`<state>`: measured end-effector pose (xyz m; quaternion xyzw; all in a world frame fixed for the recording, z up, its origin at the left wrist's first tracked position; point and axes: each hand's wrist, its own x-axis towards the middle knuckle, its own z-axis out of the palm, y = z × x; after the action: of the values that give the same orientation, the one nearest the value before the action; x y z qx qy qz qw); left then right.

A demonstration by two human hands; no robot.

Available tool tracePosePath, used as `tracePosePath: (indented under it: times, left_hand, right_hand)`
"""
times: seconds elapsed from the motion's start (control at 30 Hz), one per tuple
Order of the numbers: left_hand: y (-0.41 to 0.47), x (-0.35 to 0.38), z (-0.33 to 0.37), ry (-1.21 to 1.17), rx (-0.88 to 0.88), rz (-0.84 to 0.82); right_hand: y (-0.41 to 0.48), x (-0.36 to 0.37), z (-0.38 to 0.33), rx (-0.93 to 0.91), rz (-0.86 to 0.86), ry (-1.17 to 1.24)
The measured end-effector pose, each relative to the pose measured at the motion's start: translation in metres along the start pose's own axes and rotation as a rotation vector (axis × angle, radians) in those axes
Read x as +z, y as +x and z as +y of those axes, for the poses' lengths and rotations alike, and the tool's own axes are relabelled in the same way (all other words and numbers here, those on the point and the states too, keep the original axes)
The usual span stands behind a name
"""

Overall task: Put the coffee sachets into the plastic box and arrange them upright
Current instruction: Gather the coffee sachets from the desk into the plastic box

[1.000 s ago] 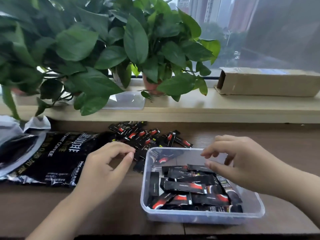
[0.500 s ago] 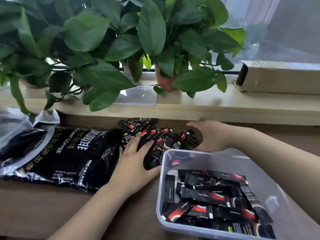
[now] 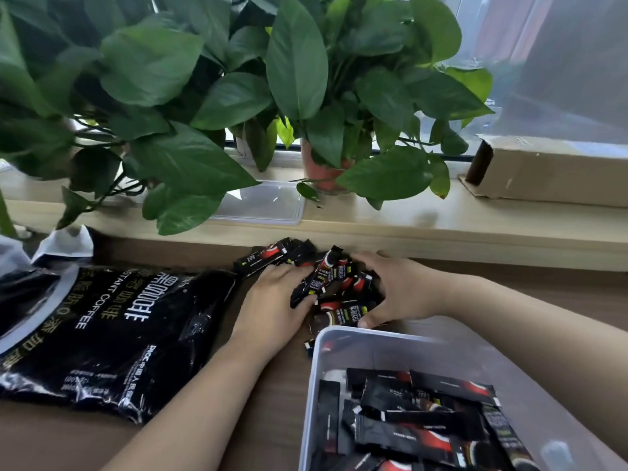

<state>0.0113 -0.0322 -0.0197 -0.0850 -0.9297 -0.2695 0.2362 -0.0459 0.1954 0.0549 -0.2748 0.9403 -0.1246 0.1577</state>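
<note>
Both hands had closed in on the loose coffee sachets (image 3: pixel 334 287) since half a second before, when the left lay flat on the spread-out pile and the right sat at its far end. From the head camera, the sachets were now bunched into a heap between the palms, a few sticking up at angles. The left hand (image 3: pixel 272 300) pressed against the heap's left side, its grip curled round the nearest sachets. The right hand (image 3: pixel 397 290) wrapped the right side, fingers curled over the top and the thumb under the near edge, gripping the bundle. The heap was on the desk (image 3: pixel 265 419), just beyond the far rim of the plastic box (image 3: pixel 316 368). A few strays (image 3: pixel 272 254) lay behind it, toward the windowsill (image 3: pixel 441 226).

Inside the box, the earlier-placed sachets (image 3: pixel 418 423) lay flat and criss-crossed as before, none upright. The box sat lower and further right in view than earlier, cut off by the frame. The big black coffee bag (image 3: pixel 119 328) lay unmoved on the left.
</note>
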Motion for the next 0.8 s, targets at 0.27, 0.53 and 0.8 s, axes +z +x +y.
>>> tracePosePath:
  times: [0.27,0.53,0.8]
  left_hand:
    - [-0.003,-0.005,-0.002,-0.263,-0.056,0.148]
    - [-0.008,-0.012,0.001,-0.362,-0.004,0.177]
    - [-0.01,-0.037,0.015,-0.435,-0.083,0.236]
  right_hand:
    - [0.021,0.001,-0.009,-0.098,0.02,0.015]
    - [0.02,-0.002,-0.012,-0.214,0.09,-0.143]
    - [-0.007,-0.021,-0.012,-0.136,0.186,-0.086]
